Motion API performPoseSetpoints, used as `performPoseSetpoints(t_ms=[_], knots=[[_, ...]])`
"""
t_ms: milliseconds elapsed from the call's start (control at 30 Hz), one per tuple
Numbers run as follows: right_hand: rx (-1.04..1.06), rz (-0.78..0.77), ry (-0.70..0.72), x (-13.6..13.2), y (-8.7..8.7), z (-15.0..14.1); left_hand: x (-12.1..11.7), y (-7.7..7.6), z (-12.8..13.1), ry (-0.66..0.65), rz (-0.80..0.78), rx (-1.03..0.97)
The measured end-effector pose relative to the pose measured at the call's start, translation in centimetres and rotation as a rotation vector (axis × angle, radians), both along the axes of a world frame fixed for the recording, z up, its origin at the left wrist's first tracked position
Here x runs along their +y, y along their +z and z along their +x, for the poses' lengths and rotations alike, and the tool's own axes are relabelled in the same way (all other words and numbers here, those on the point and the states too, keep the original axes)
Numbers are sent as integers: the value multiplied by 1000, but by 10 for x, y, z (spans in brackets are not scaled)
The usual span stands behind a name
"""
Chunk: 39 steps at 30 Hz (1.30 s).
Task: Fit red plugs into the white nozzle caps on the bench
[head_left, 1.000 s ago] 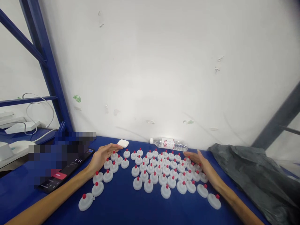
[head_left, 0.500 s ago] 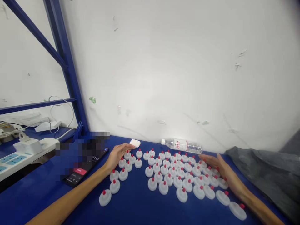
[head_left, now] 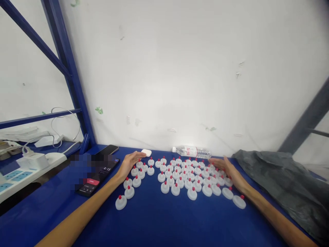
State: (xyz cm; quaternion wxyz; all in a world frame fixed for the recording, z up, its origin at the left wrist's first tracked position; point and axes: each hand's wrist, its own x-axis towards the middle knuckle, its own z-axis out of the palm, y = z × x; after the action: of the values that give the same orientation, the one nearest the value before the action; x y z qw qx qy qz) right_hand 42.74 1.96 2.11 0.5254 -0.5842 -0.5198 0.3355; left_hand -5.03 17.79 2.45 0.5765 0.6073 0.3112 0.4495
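Many round white plastic caps with red tips (head_left: pixel 176 189) stand on the blue tabletop (head_left: pixel 164 223), a small cluster at left and a larger one at right. My left hand (head_left: pixel 129 164) lies along the outer side of the small cluster, fingers stretched out and fingertips close to a small white case (head_left: pixel 146 153). At the far right of the larger cluster, my right hand (head_left: pixel 228 171) rests on edge against the outer caps, fingers extended and thumb raised. Neither hand grips anything. The right fingertips are partly hidden behind caps.
A clear plastic bottle (head_left: pixel 191 151) lies along the wall behind the caps. Two phones (head_left: pixel 99 178) sit at left, partly pixelated. Further left is a power strip (head_left: pixel 15 178) with plugs and cables. Dark grey sheeting (head_left: pixel 277 181) covers the right side.
The view has drawn back and shifted, so the caps and hands appear smaller and higher. Both hands keep about the same place beside the caps.
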Motion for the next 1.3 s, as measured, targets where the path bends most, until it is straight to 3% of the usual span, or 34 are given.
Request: performPoseSetpoints(t_ms=[300,600,833,1100,1300], knots=[[-38,-7,-1,12,-4,4,3,5,-6,71,91,-5],[-44,-23,-23,27,-21,19,3,1,-5,106,135,51],[-38,-6,-17,33,-31,28,3,6,-11,114,191,83],[-52,-17,-30,27,-24,22,1,13,-12,216,298,165],[-42,-17,-35,20,-17,14,-1,22,-14,393,390,352]])
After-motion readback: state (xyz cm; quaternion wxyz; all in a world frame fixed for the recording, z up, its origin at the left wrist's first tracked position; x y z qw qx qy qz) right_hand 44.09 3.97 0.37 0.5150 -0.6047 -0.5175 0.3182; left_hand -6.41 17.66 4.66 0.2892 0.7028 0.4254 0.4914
